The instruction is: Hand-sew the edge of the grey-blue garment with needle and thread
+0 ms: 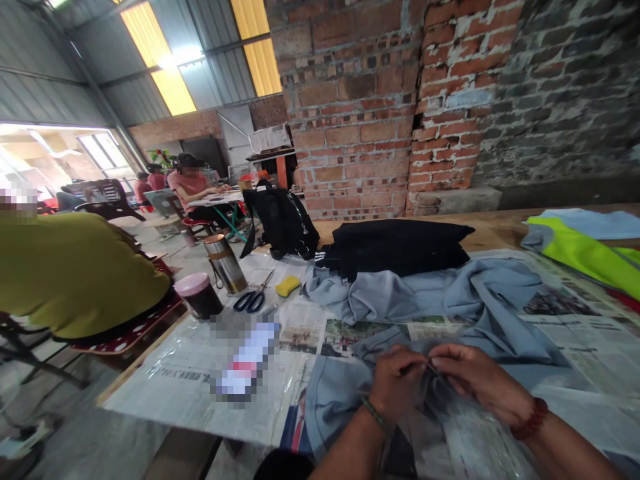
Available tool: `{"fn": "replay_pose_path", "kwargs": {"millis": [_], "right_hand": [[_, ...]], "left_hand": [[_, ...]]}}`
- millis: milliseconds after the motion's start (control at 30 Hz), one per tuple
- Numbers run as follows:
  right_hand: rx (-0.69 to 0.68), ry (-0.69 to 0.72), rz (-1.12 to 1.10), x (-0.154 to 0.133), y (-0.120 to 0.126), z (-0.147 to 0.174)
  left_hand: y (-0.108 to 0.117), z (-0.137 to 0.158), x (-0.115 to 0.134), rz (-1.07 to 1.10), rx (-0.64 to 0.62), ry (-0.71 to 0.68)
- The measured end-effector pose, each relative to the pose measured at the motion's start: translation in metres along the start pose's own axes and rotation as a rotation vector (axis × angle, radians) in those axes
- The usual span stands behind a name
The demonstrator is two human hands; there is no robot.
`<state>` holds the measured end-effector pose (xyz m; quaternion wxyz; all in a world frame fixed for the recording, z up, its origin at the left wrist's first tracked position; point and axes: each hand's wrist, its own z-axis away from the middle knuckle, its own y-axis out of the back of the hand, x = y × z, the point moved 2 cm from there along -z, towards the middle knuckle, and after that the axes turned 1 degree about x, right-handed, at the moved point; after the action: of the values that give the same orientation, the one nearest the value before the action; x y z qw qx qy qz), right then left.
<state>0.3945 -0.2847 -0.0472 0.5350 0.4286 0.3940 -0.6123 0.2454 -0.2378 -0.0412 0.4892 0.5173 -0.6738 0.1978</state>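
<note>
A grey-blue garment (333, 400) is spread in folds across the newspaper-covered table. My left hand (397, 383), with a green band at the wrist, pinches part of this cloth between thumb and fingers. Close beside it, my right hand (473, 377), wearing a red bead bracelet, is also closed in a pinch on the cloth. The fingertips of both hands almost meet over the fabric. Anything small between them is too blurred to make out. More of the grey cloth (400, 293) lies bunched behind my hands.
On the left stand a metal flask (227, 267) and a pink-lidded jar (197, 297), near scissors (255, 297), a yellow sponge (287, 287) and a pixelated phone (247, 360). Behind are a black bag (283, 223), dark folded cloth (395, 247) and a yellow-green vest (580, 253). A person (75, 273) sits left.
</note>
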Motion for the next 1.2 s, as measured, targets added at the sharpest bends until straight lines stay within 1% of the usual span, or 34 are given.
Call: {"fn": "replay_pose_path", "kwargs": {"millis": [100,233,333,433,533,600,667,800,867,1000,1100,1167,1200], "right_hand": [[-0.026,0.004,-0.107,-0.005,0.001,0.003],[-0.074,-0.044,-0.139,-0.007,0.0,0.003],[-0.046,-0.028,-0.083,-0.004,-0.001,-0.002],[-0.006,0.028,0.036,0.001,-0.001,-0.007],[-0.017,0.062,0.104,0.005,-0.002,-0.011],[-0.011,0.072,0.114,0.004,-0.002,-0.011],[0.021,0.095,0.073,0.001,-0.002,-0.01],[0.053,0.105,-0.119,-0.004,-0.003,-0.007],[0.054,0.082,-0.2,-0.004,-0.005,-0.007],[0.067,0.056,-0.322,-0.002,-0.007,-0.011],[0.121,0.04,-0.425,0.0,-0.004,-0.016],[0.132,0.044,-0.442,-0.001,0.0,-0.017],[0.113,0.053,-0.419,-0.002,0.001,-0.016]], "left_hand": [[0.0,-0.001,-0.001,-0.002,-0.012,-0.004],[0.001,-0.003,0.0,-0.007,-0.027,-0.008],[0.001,-0.004,0.0,-0.012,-0.023,-0.019],[0.002,-0.004,0.0,-0.032,-0.023,0.003],[0.003,-0.005,0.001,-0.049,-0.024,0.043],[0.004,-0.006,0.002,-0.022,-0.017,0.036],[0.004,-0.006,0.001,0.029,-0.02,0.049],[0.002,-0.005,-0.004,0.062,-0.077,0.245],[0.002,-0.005,-0.005,0.058,-0.082,0.302],[0.002,-0.004,-0.006,0.134,-0.075,0.317],[0.002,-0.003,-0.009,0.177,-0.085,0.331],[0.002,-0.003,-0.011,0.186,-0.096,0.342],[0.001,-0.003,-0.012,0.19,-0.1,0.349]]}}
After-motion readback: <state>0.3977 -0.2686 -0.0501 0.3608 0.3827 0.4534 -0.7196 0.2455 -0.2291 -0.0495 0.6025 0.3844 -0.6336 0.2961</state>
